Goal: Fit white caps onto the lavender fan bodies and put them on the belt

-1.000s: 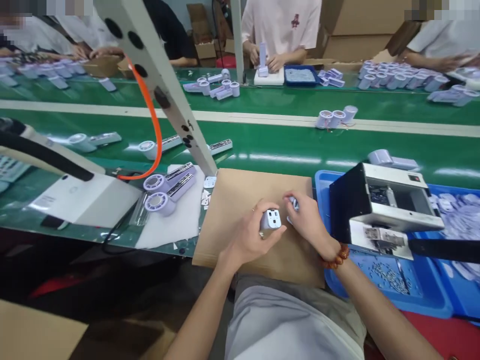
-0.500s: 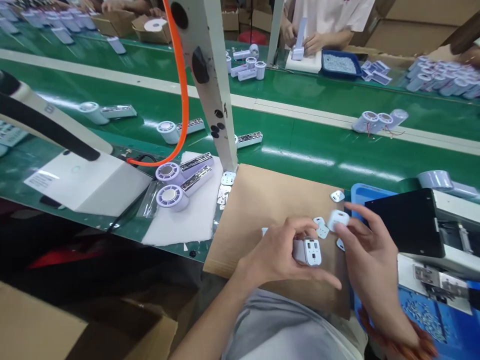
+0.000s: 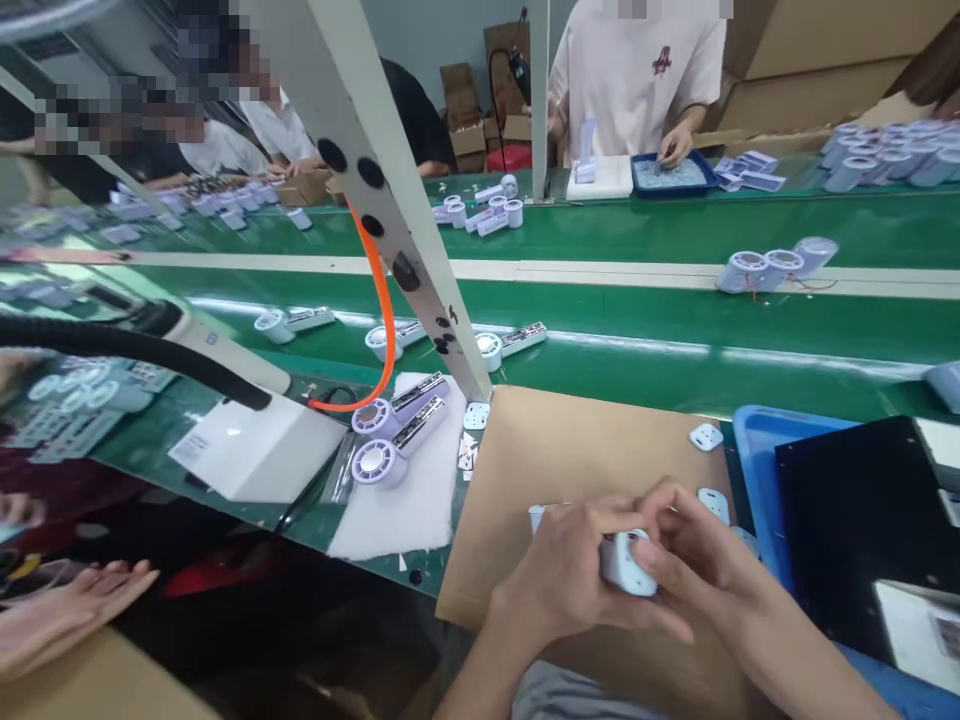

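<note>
My left hand (image 3: 570, 580) is wrapped round a small pale lilac plastic part (image 3: 626, 565), held just above the brown cardboard sheet (image 3: 570, 450). My right hand (image 3: 697, 555) presses its fingers against the same part from the right, and the two hands meet over it. Small white square covers (image 3: 706, 436) lie loose on the cardboard near my right hand. Two lilac handheld fans (image 3: 390, 440) rest on a white foam pad (image 3: 409, 500) to the left.
A green conveyor belt (image 3: 637, 340) carries more fans and round housings (image 3: 772, 265). A slanted white post (image 3: 405, 220) with an orange hose stands at the left. A blue tray (image 3: 757, 450) and a black machine (image 3: 862, 520) sit at right. Other people work across the belt; another person's hand (image 3: 67, 610) lies bottom left.
My right hand, which held a small white cover apart from the part, has come in against it, so both hands now close on the part. The camera has tilted up.
</note>
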`<state>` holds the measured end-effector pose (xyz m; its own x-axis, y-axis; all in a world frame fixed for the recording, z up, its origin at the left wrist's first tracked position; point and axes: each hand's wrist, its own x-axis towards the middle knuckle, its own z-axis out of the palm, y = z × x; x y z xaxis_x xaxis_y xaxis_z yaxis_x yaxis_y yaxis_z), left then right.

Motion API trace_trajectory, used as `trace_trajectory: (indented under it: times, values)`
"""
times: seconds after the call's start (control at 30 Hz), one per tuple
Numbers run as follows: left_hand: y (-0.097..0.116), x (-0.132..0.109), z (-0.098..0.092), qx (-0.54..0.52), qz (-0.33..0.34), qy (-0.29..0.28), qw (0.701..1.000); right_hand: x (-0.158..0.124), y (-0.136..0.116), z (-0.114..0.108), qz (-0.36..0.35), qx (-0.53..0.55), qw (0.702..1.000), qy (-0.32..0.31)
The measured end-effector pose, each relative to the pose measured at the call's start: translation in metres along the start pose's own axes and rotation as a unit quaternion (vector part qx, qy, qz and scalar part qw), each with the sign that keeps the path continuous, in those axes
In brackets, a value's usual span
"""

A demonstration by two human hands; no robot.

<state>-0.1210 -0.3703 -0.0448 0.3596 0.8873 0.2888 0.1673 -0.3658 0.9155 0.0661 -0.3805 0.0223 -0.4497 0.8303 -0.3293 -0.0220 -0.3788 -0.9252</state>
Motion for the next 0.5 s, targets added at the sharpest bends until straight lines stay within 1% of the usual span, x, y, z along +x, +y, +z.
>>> trace_trajectory:
  times: [0.03, 0.1, 0.17, 0.23, 0.27, 0.3, 0.33, 0.37, 0.4, 0.43, 0.47, 0.5]
  values:
    - [-0.002, -0.002, -0.006, 0.003, -0.002, 0.02, 1.0, 0.006, -0.004, -0.002, -0.007, -0.022, 0.999, -0.041]
    - [-0.006, -0.009, -0.017, 0.003, 0.015, 0.073, 0.997, 0.019, -0.013, -0.003, -0.036, -0.064, 0.992, -0.101]
    - [-0.011, -0.016, -0.027, 0.007, 0.043, 0.126, 0.991, 0.037, -0.024, -0.003, -0.064, -0.107, 0.982, -0.139]
    - [-0.015, -0.02, -0.034, 0.014, 0.066, 0.172, 0.983, 0.07, -0.034, -0.005, -0.09, -0.151, 0.972, -0.156]
    - [-0.016, -0.02, -0.035, 0.016, 0.079, 0.19, 0.978, 0.094, -0.039, -0.006, -0.102, -0.175, 0.966, -0.163]
    - [-0.016, -0.02, -0.036, 0.017, 0.092, 0.205, 0.974, 0.122, -0.044, -0.008, -0.127, -0.199, 0.961, -0.144]
    - [-0.016, -0.018, -0.037, 0.016, 0.105, 0.216, 0.971, 0.154, -0.048, -0.008, -0.142, -0.228, 0.959, -0.09]
    - [-0.015, -0.016, -0.037, 0.015, 0.119, 0.225, 0.967, 0.186, -0.052, -0.008, -0.14, -0.265, 0.954, -0.008]
    - [-0.014, -0.014, -0.036, 0.014, 0.131, 0.232, 0.964, 0.217, -0.055, -0.006, -0.137, -0.313, 0.938, 0.066]
    - [-0.012, -0.011, -0.036, 0.012, 0.144, 0.239, 0.96, 0.244, -0.058, -0.004, -0.133, -0.354, 0.92, 0.103]
    - [-0.011, -0.008, -0.037, 0.009, 0.154, 0.244, 0.957, 0.267, -0.06, -0.001, -0.124, -0.388, 0.905, 0.124]
    - [-0.01, -0.006, -0.037, 0.003, 0.163, 0.248, 0.955, 0.285, -0.062, 0.002, -0.114, -0.415, 0.893, 0.131]
